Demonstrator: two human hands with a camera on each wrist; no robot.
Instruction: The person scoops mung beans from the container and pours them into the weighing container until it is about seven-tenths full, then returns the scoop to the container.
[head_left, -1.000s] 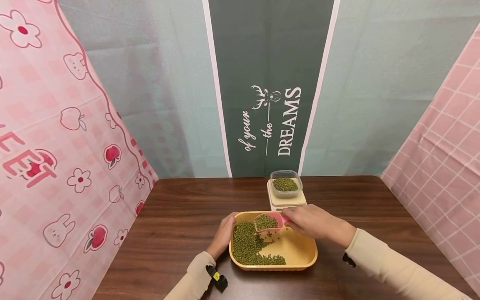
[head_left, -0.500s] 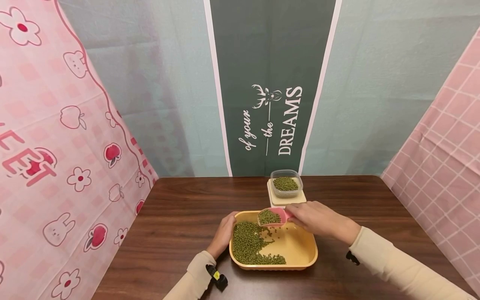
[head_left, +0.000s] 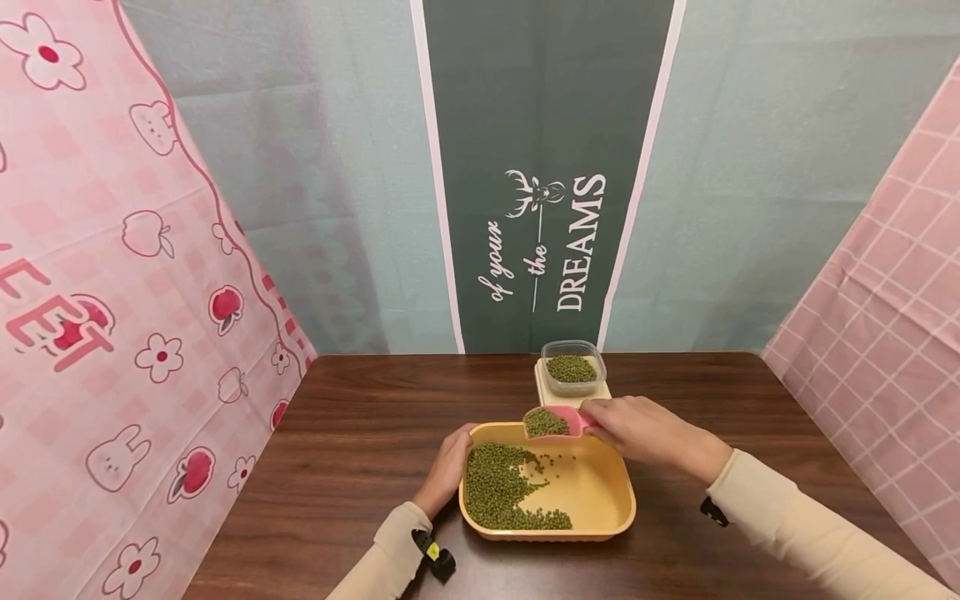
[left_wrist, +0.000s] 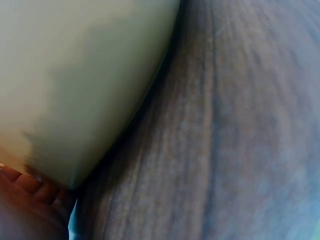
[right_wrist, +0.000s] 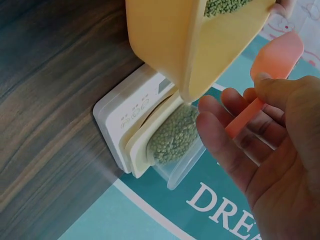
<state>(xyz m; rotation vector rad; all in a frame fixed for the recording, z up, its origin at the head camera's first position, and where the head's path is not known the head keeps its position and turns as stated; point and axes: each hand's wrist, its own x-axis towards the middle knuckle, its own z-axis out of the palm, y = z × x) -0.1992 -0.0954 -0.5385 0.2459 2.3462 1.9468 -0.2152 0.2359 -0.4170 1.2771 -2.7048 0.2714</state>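
Note:
A yellow tray (head_left: 611,500) of green mung beans (head_left: 495,487) sits on the dark wooden table (head_left: 352,442). My left hand (head_left: 448,467) grips the tray's left rim; the left wrist view shows only the tray wall (left_wrist: 75,85) and fingertips (left_wrist: 30,190). My right hand (head_left: 645,433) pinches the handle of a pink scoop (head_left: 555,422) heaped with beans, held over the tray's far edge. Behind it a clear container (head_left: 573,367) of beans stands on a white scale (head_left: 547,392). In the right wrist view the scoop (right_wrist: 272,65), scale (right_wrist: 130,125) and container (right_wrist: 175,137) show.
Pink patterned cloths hang at the left (head_left: 112,292) and right (head_left: 885,317). A dark banner with white lettering (head_left: 547,242) hangs behind the table. Bare tabletop lies to the left of the tray and right of the scale.
My right hand has lifted the bean-filled scoop out of the tray and carried it back toward the container on the scale. The left hand has stayed on the tray rim.

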